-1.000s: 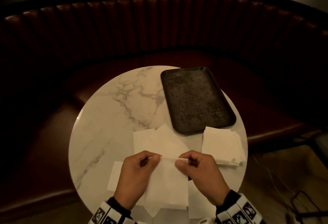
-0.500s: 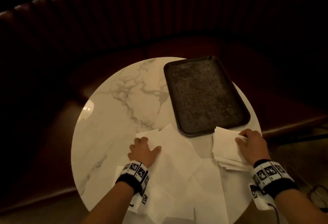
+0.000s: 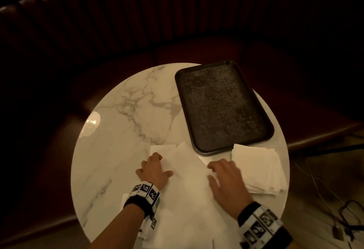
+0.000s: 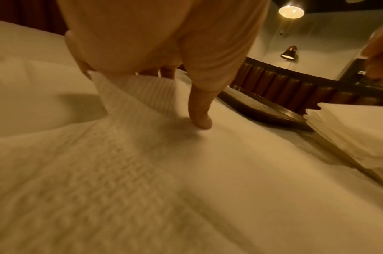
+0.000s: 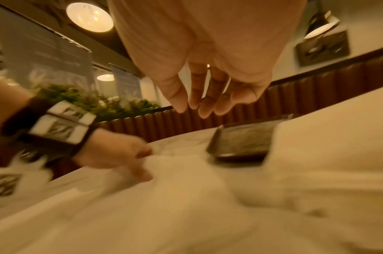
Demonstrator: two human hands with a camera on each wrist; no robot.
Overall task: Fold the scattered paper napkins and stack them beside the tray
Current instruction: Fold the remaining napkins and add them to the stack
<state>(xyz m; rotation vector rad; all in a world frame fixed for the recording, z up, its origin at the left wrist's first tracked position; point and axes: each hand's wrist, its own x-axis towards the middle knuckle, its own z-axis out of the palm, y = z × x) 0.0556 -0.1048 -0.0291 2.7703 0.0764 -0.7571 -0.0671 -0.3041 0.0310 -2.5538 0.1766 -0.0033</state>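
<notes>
Two hands are low over a round marble table (image 3: 122,150) with grey veins in it. From the head view, the left hand (image 3: 154,170) lies on the loose paper napkins (image 3: 189,195), which are spread flat and overlap near the front edge of the table. The right hand (image 3: 226,181) is over the same loose napkins, between the left hand and the stack of folded napkins (image 3: 258,168). That stack sits on the table just beside the near end of the dark tray (image 3: 222,108), touching or almost touching it. The tray is a rectangle with round corners and a speckled, rough-looking floor. The left wrist view shows more: the left hand (image 4: 164,43) pinches up an edge of one napkin (image 4: 129,96) with curled fingers while its thumb presses down on the paper. This close, the napkin has a bumpy pattern of small dots, and the stack (image 4: 347,123) shows many thin layers at its side. The right wrist view shows the right hand (image 5: 208,60) open, its fingers straight and close together, off the paper and holding nothing. It also shows green plants (image 5: 95,99) and round ceiling lamps (image 5: 89,17), which the head view does not. A curved, ribbed, brown leather bench (image 3: 177,22) wraps behind the table.
</notes>
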